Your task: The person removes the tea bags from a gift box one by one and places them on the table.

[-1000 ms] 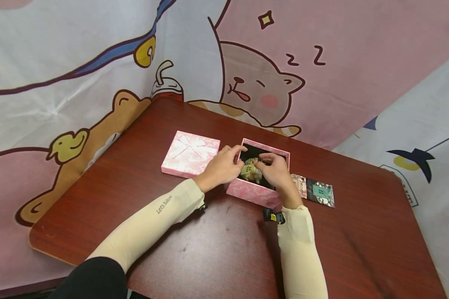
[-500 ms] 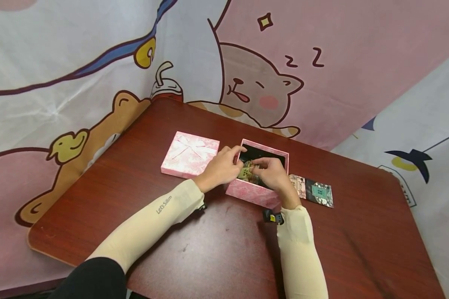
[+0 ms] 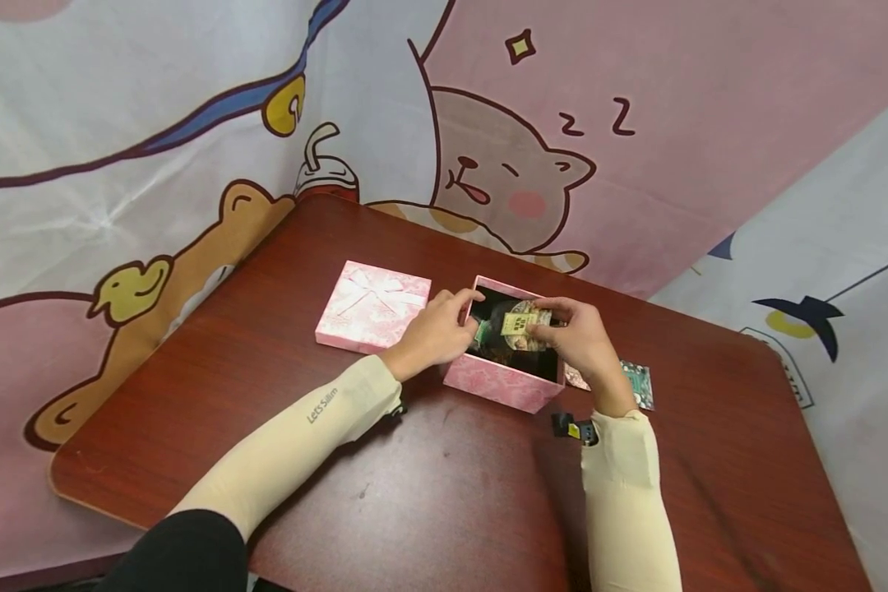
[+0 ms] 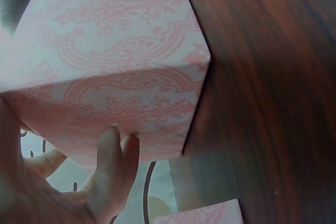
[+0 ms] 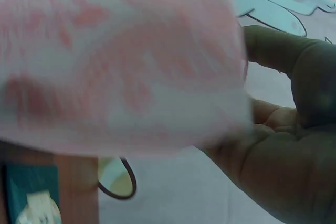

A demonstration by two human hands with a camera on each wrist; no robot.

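Note:
My right hand (image 3: 580,333) pinches a flat floral packet with a yellow-green label (image 3: 516,324), held over the right part of an open pink patterned box (image 3: 503,385). My left hand (image 3: 432,330) grips the box's left wall near its rim. In the left wrist view, fingers (image 4: 110,156) of that hand touch the outside of the box (image 4: 131,103). Inside the dark interior, a green-labelled item (image 3: 483,330) shows partly beside the left wall. In the right wrist view, the blurred box (image 5: 131,66) hides the fingertips and the packet.
The pink lid with a bow (image 3: 373,304) lies left of the box. Right of it, a green-labelled packet (image 3: 640,385) and a pinkish one (image 3: 577,378) lie partly behind the right arm. A cartoon-printed cloth (image 3: 511,164) hangs behind the brown table (image 3: 710,460).
My right hand has moved right and lifted the yellow-green-labelled packet from the box's left part, so the green-labelled item shows. My left hand has stayed at the box wall.

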